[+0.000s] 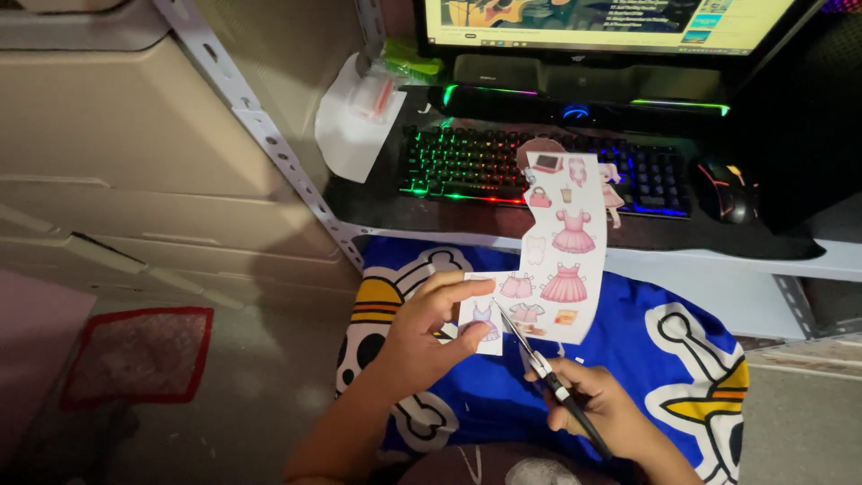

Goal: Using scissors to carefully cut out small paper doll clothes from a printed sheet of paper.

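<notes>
My left hand (429, 334) pinches the lower left corner of a white paper sheet (558, 247) printed with pink doll clothes. The sheet stands upright in front of the desk edge. My right hand (603, 404) grips a pair of scissors (532, 352) with dark handles. Their blades point up and to the left and cut into the sheet's bottom edge, close to my left fingers. Both hands hover over a blue cloth (628, 350) with skull and hat prints.
A desk shelf carries a backlit keyboard (467, 162), a dark mouse (725, 190) and a monitor (611, 22). A white plastic bag (348, 126) lies at the desk's left. A perforated metal strut (269, 135) runs diagonally. A red mat (135, 355) lies on the floor.
</notes>
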